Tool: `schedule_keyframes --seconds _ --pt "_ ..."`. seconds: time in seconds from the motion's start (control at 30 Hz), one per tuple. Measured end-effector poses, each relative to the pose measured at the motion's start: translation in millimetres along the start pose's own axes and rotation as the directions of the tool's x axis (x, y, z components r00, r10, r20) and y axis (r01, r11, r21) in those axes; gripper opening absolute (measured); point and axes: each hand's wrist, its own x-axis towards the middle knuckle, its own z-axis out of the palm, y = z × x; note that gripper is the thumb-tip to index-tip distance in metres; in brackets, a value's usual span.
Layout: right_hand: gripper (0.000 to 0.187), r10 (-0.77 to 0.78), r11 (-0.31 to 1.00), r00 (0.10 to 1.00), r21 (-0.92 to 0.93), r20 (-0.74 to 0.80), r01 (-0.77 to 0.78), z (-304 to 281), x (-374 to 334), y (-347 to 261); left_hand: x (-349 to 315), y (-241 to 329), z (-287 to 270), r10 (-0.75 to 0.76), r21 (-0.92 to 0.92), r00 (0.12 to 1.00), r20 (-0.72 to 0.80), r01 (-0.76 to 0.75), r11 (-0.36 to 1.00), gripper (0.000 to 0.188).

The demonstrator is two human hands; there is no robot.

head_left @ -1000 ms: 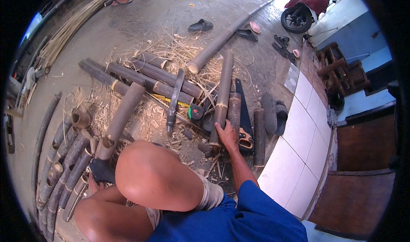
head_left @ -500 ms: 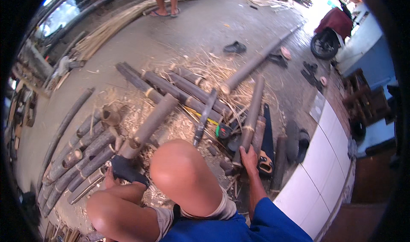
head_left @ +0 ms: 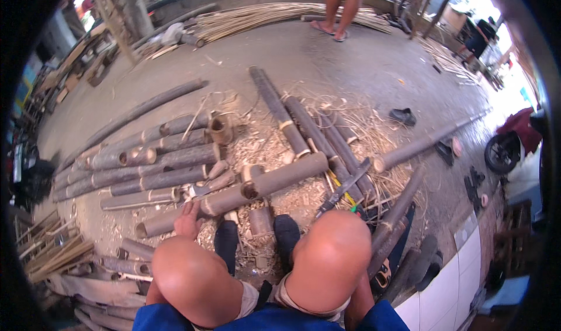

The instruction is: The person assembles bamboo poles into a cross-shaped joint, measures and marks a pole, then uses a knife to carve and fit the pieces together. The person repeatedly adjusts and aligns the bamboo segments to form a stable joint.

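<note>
A long brown bamboo pole (head_left: 225,201) lies slantwise across the floor in front of my feet. My left hand (head_left: 187,219) rests on the near side of its left part, fingers stretched out rather than wrapped round it. Just beyond that hand is a tool with a pale blade (head_left: 200,189) and a wooden handle. My right forearm (head_left: 359,300) drops behind my right knee, which hides the right hand. Past that knee lean bamboo lengths (head_left: 403,201), with a handsaw (head_left: 383,276) beside them. A dark long-bladed tool (head_left: 346,187) lies on other bamboo pieces.
Cut bamboo sections (head_left: 158,158) lie in rows at left. Wood shavings (head_left: 263,138) cover the middle floor. A long pole (head_left: 432,141) stretches far right, near shoes (head_left: 403,117). Another person's legs (head_left: 342,12) stand at the back. White tiles (head_left: 435,293) edge the right.
The view has swung left. My right hand, earlier on a bamboo length by the saw, has gone behind my knee. My left hand now lies on the long pole, earlier by my foot.
</note>
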Motion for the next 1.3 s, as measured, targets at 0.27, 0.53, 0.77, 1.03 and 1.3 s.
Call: schedule_keyframes --seconds 0.27,0.53,0.77,1.03,1.3 --pt "0.048 0.035 0.998 0.98 -0.056 0.194 -0.025 24.3 -25.0 -11.1 -16.3 12.7 7.4 0.016 0.062 0.998 0.054 -0.019 0.998 0.088" --pt "0.047 0.047 0.998 0.965 -0.046 0.256 -0.037 25.7 -51.1 -9.8 6.2 29.6 11.5 0.003 0.111 0.998 0.065 -0.01 0.994 0.093" --pt "0.043 -0.019 0.999 0.977 0.045 0.211 0.01 14.1 -69.1 -28.6 12.9 28.9 19.9 -0.071 0.096 0.991 0.11 0.06 0.994 0.097" --pt "0.041 0.013 0.997 0.97 0.065 0.242 -0.03 11.1 -71.6 -34.9 14.6 25.3 20.6 -0.066 0.099 0.988 0.141 0.052 0.994 0.094" --pt "0.04 -0.003 0.997 0.953 0.071 0.304 -0.02 -0.9 -57.6 -20.3 2.2 17.7 20.5 -0.045 0.034 0.986 0.163 0.04 0.999 0.096"
